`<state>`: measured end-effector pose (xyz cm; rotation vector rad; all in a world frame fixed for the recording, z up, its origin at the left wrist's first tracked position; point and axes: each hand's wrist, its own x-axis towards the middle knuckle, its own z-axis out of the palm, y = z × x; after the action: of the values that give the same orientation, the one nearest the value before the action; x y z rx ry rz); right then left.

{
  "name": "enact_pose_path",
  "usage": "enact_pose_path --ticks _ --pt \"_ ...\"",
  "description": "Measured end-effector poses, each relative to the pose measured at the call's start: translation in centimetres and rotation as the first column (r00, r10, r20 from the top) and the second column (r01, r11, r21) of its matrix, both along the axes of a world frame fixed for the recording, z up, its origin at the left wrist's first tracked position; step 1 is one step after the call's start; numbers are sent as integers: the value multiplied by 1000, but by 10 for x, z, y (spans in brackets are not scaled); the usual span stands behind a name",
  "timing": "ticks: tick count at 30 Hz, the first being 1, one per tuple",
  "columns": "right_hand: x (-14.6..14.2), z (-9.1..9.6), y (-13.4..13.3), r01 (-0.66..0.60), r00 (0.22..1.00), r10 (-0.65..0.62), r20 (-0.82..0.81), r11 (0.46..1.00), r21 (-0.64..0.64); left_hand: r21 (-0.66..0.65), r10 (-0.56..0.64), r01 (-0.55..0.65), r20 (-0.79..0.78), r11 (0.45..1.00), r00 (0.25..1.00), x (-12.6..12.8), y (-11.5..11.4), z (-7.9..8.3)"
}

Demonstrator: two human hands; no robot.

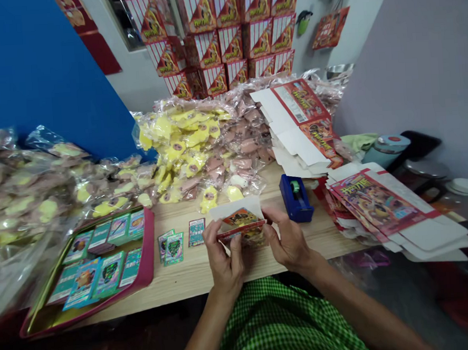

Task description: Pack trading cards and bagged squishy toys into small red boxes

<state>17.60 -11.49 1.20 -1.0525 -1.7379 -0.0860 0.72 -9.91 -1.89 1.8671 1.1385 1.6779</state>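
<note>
Just above the table's front edge, a small printed cardboard box (240, 222) with a raised white flap is between my hands. My left hand (225, 257) grips its left side, thumb in front and fingers behind. At its right end my right hand (285, 240) has curled fingers on the edge, thumb and forefinger close to the cardboard. What lies inside the box is hidden. Left of my left hand, a single blue card (197, 232) and a few green cards (172, 247) lie on the wooden table (177, 281). A blue tape dispenser (296, 198) stands behind my right hand.
A pink-rimmed tin (146, 254) with stacks of cards stands at left. Bagged yellow plush pieces (184, 141) and pinkish ones (243, 137) heap along the back. Flattened boxes (378, 203) pile at right, more flat cartons (294, 129) behind. Stacked red boxes (229, 43) rise beyond.
</note>
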Motion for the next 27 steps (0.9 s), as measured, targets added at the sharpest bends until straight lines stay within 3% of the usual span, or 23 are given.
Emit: enact_pose_path --ticks 5,7,9,11,13,16,21,27 --pt "21 16 8 -97 969 101 223 995 -29 115 -56 72 -140 991 989 -22 9 14" --pt "28 30 4 -139 929 161 333 986 -90 55 -161 169 -127 984 979 -27 7 25" --pt "32 42 -3 -187 881 234 411 971 -151 -45 -254 254 -4 966 967 -30 3 34" --pt "30 47 -11 -202 892 259 371 962 -185 -131 -292 316 176 939 940 -30 -2 38" --pt "27 45 -18 -158 952 201 229 969 -192 -173 -303 353 259 920 917 -30 -5 39" --pt "22 38 -22 -145 980 161 117 979 -141 -135 -345 370 177 919 922 -35 -3 37" --pt "24 41 -24 -221 911 265 314 960 -170 -98 -425 432 84 896 901 -44 3 36" --pt "18 55 -32 -192 955 255 152 920 -342 -200 -340 395 258 897 904 -34 -5 46"
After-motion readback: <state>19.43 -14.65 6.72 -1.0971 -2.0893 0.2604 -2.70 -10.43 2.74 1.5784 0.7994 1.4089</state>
